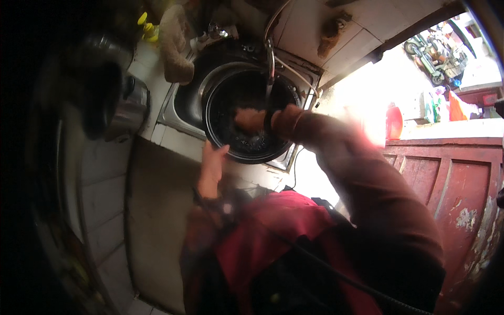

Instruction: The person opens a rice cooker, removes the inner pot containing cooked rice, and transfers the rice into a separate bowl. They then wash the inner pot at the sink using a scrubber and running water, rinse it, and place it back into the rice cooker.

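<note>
A large round black pan (220,136) rests over the metal sink (185,100), under a running faucet (271,63). My left hand (212,167) grips the near left rim of the pan, thumb over the edge. Inside the pan is my right hand (250,120), blurred, its fingers low against the dark bottom; whether they hold anything cannot be told. Water with bubbles (250,141) lies in the pan near that hand. A thin stream of water falls from the spout just beyond my right wrist.
A brown cloth (177,51) hangs left of the faucet, beside a yellow pump bottle (149,31). A metal appliance (132,104) stands on the tiled counter at left. At right are a red wooden door (425,169), a red basin (393,123) and a bright opening with a scooter (427,59) outside.
</note>
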